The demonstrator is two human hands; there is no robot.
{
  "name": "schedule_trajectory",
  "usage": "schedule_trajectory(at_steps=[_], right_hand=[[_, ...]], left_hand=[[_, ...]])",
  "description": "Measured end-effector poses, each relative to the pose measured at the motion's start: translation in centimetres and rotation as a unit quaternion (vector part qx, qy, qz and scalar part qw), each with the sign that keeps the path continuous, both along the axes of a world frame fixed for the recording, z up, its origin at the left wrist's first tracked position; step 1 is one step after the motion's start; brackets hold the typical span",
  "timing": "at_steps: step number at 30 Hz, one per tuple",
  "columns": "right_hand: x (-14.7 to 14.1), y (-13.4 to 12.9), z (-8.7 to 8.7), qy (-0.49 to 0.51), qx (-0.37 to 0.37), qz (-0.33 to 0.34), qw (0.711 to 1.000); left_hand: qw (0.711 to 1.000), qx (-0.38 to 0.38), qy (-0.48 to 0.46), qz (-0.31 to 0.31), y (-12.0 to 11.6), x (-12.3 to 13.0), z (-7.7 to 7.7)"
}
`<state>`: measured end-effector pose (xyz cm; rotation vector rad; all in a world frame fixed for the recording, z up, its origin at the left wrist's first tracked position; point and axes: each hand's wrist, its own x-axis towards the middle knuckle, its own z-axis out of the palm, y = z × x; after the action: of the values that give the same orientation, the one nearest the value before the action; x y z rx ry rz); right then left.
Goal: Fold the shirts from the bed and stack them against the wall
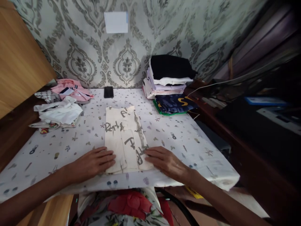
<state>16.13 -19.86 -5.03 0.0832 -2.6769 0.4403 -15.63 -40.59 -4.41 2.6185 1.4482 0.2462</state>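
A cream garment with dark grey lettering (pixel 128 141) lies folded into a long rectangle near the table's front edge. My left hand (pixel 95 163) rests flat on its lower left edge, fingers stretched out and pointing right. On the opposite side, the fingers of my right hand (pixel 164 160) lie extended over the lower right edge. Neither hand grips the cloth. I cannot tell from this view what kind of garment it is, since the folds hide its shape.
A stack of folded clothes (pixel 172 69) with black on top stands at the back right, by a navy printed cloth (pixel 175 103). Loose clothes, pink (pixel 71 89) and white (pixel 61 111), are heaped at left. A black phone (pixel 108 92) lies near the wall. A cable (pixel 216 83) runs at right.
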Motion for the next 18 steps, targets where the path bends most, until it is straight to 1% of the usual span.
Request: schedule_trajectory(at_steps=[2,4,5,6,7,8,9,10,11,12,13,14,15,16,17,18], right_hand=[[-0.2,-0.1,0.5,0.000,-0.051,-0.004,0.999],[-0.5,0.0,1.3,-0.012,-0.128,-0.026,0.991],[-0.9,0.3,1.7,-0.020,-0.176,-0.043,0.983],[-1.5,0.7,2.1,-0.025,-0.228,-0.060,0.971],[-2.4,1.4,2.4,-0.028,-0.283,-0.077,0.956],[-3.6,2.2,2.6,-0.026,-0.338,-0.092,0.936],[-5.0,3.2,2.6,-0.020,-0.395,-0.106,0.913],[-6.6,4.3,2.4,-0.011,-0.449,-0.120,0.886],[-8.2,5.4,2.1,-0.003,-0.502,-0.144,0.853],[-9.8,6.5,1.6,-0.002,-0.554,-0.176,0.814],[-11.3,7.4,1.0,-0.002,-0.595,-0.213,0.775],[-12.4,8.3,0.5,0.001,-0.622,-0.246,0.743],[-13.3,8.9,-0.1,0.001,-0.643,-0.265,0.719],[-13.8,9.3,-0.5,0.001,-0.654,-0.272,0.706],[-14.0,9.5,-0.9,0.000,-0.659,-0.268,0.703],[-14.1,9.6,-1.1,-0.001,-0.661,-0.258,0.705]], left_hand=[[0.998,0.009,-0.065,0.011,0.2,0.0,0.1],[0.985,-0.021,-0.164,0.044,0.8,-0.3,0.7],[0.971,-0.050,-0.222,0.077,1.3,-0.5,1.2],[0.947,-0.083,-0.285,0.120,2.0,-0.8,1.6],[0.914,-0.113,-0.349,0.173,2.9,-1.1,2.0],[0.870,-0.135,-0.414,0.229,4.0,-1.5,2.3],[0.817,-0.147,-0.481,0.283,5.2,-1.9,2.5],[0.757,-0.152,-0.542,0.331,6.5,-2.2,2.5],[0.696,-0.155,-0.595,0.370,7.8,-2.5,2.4],[0.640,-0.162,-0.636,0.400,9.0,-2.8,2.2],[0.591,-0.172,-0.665,0.423,10.0,-3.0,2.0],[0.554,-0.184,-0.684,0.437,10.8,-3.2,1.7],[0.529,-0.194,-0.697,0.443,11.3,-3.3,1.4],[0.516,-0.199,-0.706,0.442,11.6,-3.4,1.2],[0.513,-0.201,-0.712,0.436,11.7,-3.4,1.1],[0.517,-0.201,-0.712,0.430,11.7,-3.4,1.0]])
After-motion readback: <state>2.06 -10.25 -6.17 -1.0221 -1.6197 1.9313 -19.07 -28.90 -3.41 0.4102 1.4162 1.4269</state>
